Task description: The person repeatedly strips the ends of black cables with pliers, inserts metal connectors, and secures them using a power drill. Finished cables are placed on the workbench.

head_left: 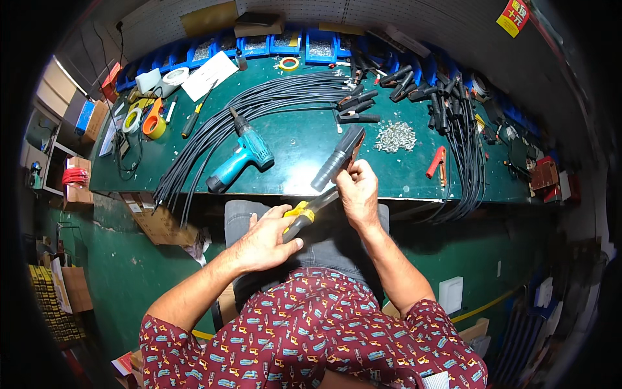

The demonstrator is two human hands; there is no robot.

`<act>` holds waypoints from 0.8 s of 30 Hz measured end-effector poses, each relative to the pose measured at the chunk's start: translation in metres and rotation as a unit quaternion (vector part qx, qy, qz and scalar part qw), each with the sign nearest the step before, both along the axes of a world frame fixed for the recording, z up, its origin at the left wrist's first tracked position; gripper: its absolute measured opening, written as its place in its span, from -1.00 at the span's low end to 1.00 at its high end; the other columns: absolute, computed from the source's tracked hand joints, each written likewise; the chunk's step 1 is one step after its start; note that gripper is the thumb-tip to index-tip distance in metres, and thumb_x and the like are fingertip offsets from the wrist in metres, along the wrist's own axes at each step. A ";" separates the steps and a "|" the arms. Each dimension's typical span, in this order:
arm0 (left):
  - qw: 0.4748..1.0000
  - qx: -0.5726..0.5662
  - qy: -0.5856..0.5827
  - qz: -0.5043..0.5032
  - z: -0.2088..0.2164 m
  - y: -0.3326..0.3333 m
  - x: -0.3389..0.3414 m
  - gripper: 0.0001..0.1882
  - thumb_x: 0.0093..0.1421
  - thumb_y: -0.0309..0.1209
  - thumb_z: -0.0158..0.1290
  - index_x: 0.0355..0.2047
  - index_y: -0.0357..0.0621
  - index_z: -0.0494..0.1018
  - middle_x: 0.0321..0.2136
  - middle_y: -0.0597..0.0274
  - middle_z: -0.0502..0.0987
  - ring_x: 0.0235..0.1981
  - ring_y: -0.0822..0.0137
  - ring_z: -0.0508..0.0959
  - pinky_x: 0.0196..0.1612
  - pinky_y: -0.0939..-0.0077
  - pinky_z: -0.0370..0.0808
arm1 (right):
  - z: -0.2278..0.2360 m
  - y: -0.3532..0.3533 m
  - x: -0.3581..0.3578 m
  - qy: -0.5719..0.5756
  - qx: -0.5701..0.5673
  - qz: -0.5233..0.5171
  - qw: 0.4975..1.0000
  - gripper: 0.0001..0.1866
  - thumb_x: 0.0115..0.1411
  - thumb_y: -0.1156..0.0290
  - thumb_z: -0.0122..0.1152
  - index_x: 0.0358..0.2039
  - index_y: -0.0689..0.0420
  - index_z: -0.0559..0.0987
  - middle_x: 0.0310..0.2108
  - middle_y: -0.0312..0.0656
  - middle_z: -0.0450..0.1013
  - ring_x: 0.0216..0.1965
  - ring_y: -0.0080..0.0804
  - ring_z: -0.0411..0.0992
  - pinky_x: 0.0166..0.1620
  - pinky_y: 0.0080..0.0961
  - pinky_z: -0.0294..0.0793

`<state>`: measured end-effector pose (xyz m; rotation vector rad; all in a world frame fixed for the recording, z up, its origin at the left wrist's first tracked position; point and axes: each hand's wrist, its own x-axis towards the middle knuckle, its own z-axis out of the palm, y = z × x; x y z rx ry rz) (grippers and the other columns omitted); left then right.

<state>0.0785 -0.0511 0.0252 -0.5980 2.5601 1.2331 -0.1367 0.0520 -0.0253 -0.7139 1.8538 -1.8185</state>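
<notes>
Bench edge (414,196); right hand (358,192) nearby

Green bench (304,146) with a teal drill (258,150) lying near its front edge.
Black cables (259,91) arch around the drill's left and far sides, their left ends hanging over the front edge and their other ends beside black clips (358,107). Left of the drill, past the cables, lie a screwdriver (192,122), an orange roll (153,129) and a white sheet (209,76). Well right of the drill are a heap of metal bits (396,137), a red clip (437,163) and a second cable bundle (465,165). Beyond the drill, blue bins (285,48) line the back.
</notes>
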 end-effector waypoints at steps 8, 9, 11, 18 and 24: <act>1.000 -0.019 0.020 0.002 0.007 0.001 -0.004 -0.44 0.25 -0.26 0.17 0.25 -0.07 0.38 0.19 -0.16 0.30 0.28 -0.13 0.33 0.32 -0.40 0.15 | 0.003 0.001 0.004 0.004 -0.015 -0.006 1.000 -0.84 0.23 0.47 0.25 -0.33 0.27 0.46 -0.47 -0.30 0.44 -0.48 -0.67 0.37 -0.42 -0.60 0.40; 0.999 -0.023 0.028 -0.002 0.004 -0.001 -0.003 -0.43 0.25 -0.25 0.18 0.23 -0.11 0.39 0.14 -0.18 0.32 0.24 -0.13 0.37 0.30 -0.38 0.21 | 0.002 0.001 0.005 0.001 -0.017 -0.002 1.000 -0.84 0.23 0.46 0.25 -0.33 0.26 0.46 -0.48 -0.31 0.44 -0.49 -0.68 0.36 -0.43 -0.60 0.38; 0.998 0.009 0.066 -0.011 -0.004 -0.005 -0.003 -0.46 0.24 -0.28 0.19 0.21 -0.13 0.41 0.06 -0.16 0.37 0.17 -0.10 0.40 0.26 -0.16 0.32 | 0.001 0.001 0.003 -0.004 -0.018 0.001 1.000 -0.84 0.23 0.46 0.25 -0.34 0.25 0.46 -0.50 -0.34 0.43 -0.50 -0.69 0.35 -0.45 -0.62 0.36; 0.993 0.053 0.104 -0.005 -0.011 -0.007 -0.002 -0.70 0.21 -0.33 0.21 -0.11 -0.22 0.51 -0.09 -0.07 0.41 0.08 -0.02 0.42 0.18 0.15 0.39 | 0.003 0.004 0.004 -0.077 -0.048 0.027 0.995 -0.87 0.25 0.46 0.26 -0.32 0.21 0.48 -0.49 -0.34 0.47 -0.52 -0.73 0.33 -0.48 -0.68 0.29; 0.988 0.078 0.122 -0.052 -0.037 -0.010 0.000 -0.56 0.23 -0.32 0.18 0.12 -0.13 0.51 -0.05 -0.09 0.44 0.06 -0.04 0.44 0.22 0.15 0.40 | 0.003 0.007 0.004 -0.091 -0.045 0.030 0.994 -0.87 0.26 0.45 0.27 -0.29 0.21 0.49 -0.49 -0.33 0.50 -0.55 -0.75 0.34 -0.51 -0.71 0.29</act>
